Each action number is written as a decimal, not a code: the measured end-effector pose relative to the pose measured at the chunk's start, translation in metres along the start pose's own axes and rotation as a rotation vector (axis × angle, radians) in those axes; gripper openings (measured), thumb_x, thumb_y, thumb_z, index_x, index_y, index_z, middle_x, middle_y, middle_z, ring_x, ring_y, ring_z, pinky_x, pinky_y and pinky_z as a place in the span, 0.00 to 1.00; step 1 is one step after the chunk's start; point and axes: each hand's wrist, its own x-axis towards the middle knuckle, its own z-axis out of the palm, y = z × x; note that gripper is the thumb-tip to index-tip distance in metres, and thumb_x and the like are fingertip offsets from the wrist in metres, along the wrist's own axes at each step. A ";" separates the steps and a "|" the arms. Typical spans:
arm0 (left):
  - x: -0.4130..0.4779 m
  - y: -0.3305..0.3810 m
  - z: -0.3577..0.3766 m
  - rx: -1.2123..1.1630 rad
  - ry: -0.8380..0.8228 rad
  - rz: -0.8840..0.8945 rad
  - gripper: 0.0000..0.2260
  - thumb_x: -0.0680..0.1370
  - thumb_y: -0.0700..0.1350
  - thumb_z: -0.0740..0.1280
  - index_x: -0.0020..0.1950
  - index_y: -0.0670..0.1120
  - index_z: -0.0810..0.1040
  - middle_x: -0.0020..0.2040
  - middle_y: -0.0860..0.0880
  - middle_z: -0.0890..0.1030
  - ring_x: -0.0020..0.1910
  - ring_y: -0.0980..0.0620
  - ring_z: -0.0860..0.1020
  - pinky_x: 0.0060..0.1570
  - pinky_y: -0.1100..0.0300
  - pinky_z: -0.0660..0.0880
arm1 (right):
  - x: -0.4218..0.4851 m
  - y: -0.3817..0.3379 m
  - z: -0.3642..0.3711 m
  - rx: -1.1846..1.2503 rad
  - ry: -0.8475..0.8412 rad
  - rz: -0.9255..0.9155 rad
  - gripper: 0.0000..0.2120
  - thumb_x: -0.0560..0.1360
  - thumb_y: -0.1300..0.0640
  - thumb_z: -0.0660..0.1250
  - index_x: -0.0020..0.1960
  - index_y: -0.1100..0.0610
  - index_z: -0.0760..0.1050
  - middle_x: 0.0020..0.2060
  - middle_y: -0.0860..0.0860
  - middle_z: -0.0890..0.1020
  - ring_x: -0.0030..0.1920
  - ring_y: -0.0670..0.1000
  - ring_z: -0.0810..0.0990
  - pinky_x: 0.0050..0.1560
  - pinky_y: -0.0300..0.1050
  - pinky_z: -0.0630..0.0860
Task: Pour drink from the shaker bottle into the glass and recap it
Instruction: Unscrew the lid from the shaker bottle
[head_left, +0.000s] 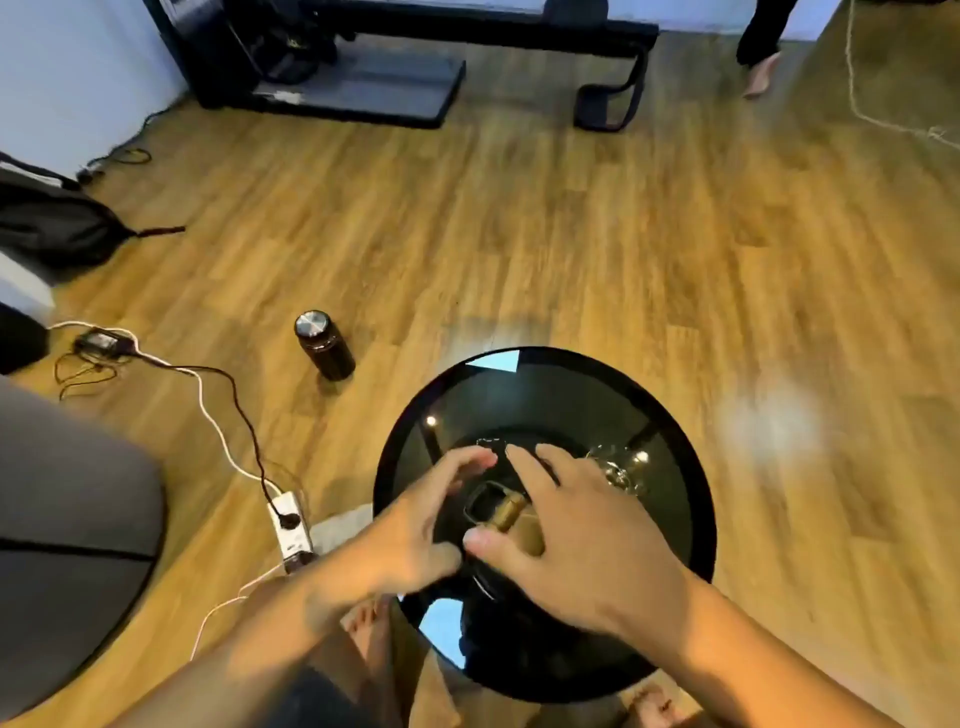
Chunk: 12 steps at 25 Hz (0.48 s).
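Note:
The shaker bottle stands on a round black glass table, seen from above. Its dark lid, black carry loop and brownish flip cap show between my hands. My left hand curves around the bottle's left side, thumb near and fingers far. My right hand lies over the lid from the right, with the thumb and fingers on the lid's rim. A clear glass stands just right of the bottle, partly hidden behind my right fingers. The bottle's body is hidden by my hands.
On the wooden floor to the left are a dark bottle with a metal cap, a power strip and cables. My bare feet are under the table's near edge. A black stand base is at the back.

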 end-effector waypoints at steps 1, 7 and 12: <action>-0.002 -0.015 0.015 -0.004 -0.002 0.028 0.42 0.68 0.34 0.72 0.77 0.56 0.58 0.74 0.55 0.70 0.75 0.62 0.68 0.77 0.60 0.64 | 0.001 -0.001 0.014 -0.109 -0.021 0.015 0.44 0.72 0.24 0.51 0.80 0.46 0.48 0.77 0.52 0.64 0.73 0.57 0.66 0.65 0.53 0.71; 0.002 -0.048 0.078 -0.127 0.307 0.080 0.51 0.59 0.37 0.86 0.75 0.51 0.63 0.61 0.63 0.81 0.62 0.66 0.79 0.61 0.71 0.75 | 0.003 0.004 0.048 -0.251 0.154 0.057 0.41 0.71 0.25 0.55 0.75 0.47 0.54 0.67 0.53 0.74 0.65 0.58 0.73 0.59 0.54 0.76; 0.010 -0.052 0.078 0.001 0.375 0.111 0.43 0.56 0.56 0.85 0.68 0.56 0.71 0.59 0.57 0.83 0.60 0.63 0.81 0.63 0.57 0.78 | 0.008 0.000 0.023 -0.217 -0.034 -0.178 0.32 0.68 0.36 0.68 0.67 0.46 0.67 0.51 0.46 0.79 0.58 0.55 0.76 0.54 0.52 0.72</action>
